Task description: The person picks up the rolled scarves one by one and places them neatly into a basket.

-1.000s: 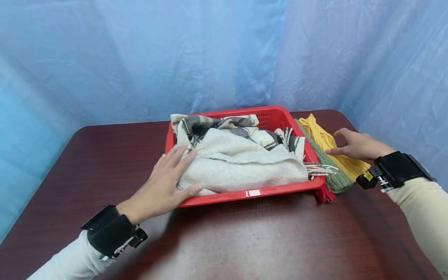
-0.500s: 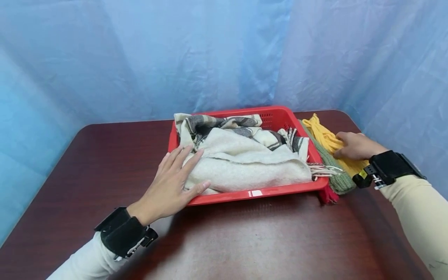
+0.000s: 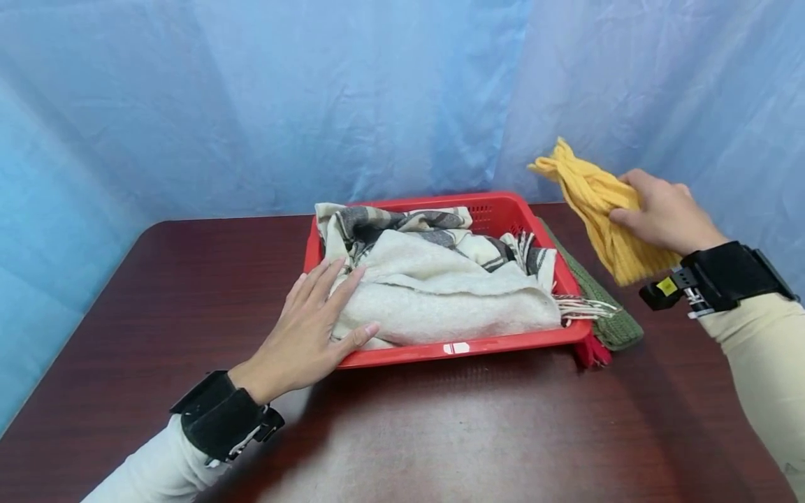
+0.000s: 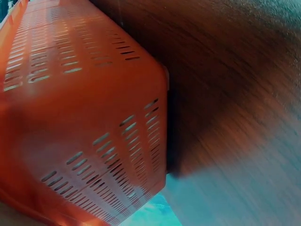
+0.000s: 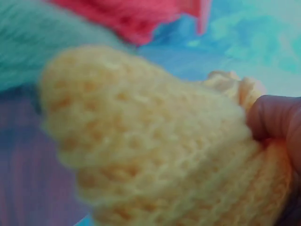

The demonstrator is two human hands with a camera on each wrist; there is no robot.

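My right hand point(image 3: 660, 213) grips a folded yellow knitted scarf point(image 3: 597, 209) and holds it in the air above the table's far right. The right wrist view is filled by the same yellow scarf point(image 5: 155, 150), with a fingertip point(image 5: 275, 117) pressed into it. My left hand point(image 3: 308, 332) lies flat with straight fingers on the near left corner of a red plastic basket point(image 3: 459, 346), touching the cream cloth point(image 3: 434, 297) heaped inside. A grey and cream plaid scarf point(image 3: 402, 223) lies under that cloth. The left wrist view shows the basket's slotted red wall point(image 4: 84, 122).
A green knitted scarf point(image 3: 606, 307) lies on the dark wooden table point(image 3: 440, 433) against the basket's right side, with a red fringe point(image 3: 591, 349) poking out beneath it. Blue drapes point(image 3: 251, 105) hang behind the table.
My right hand closed on the yellow scarf and lifted it off the green one, up and away from the table. The left hand stayed on the basket corner.
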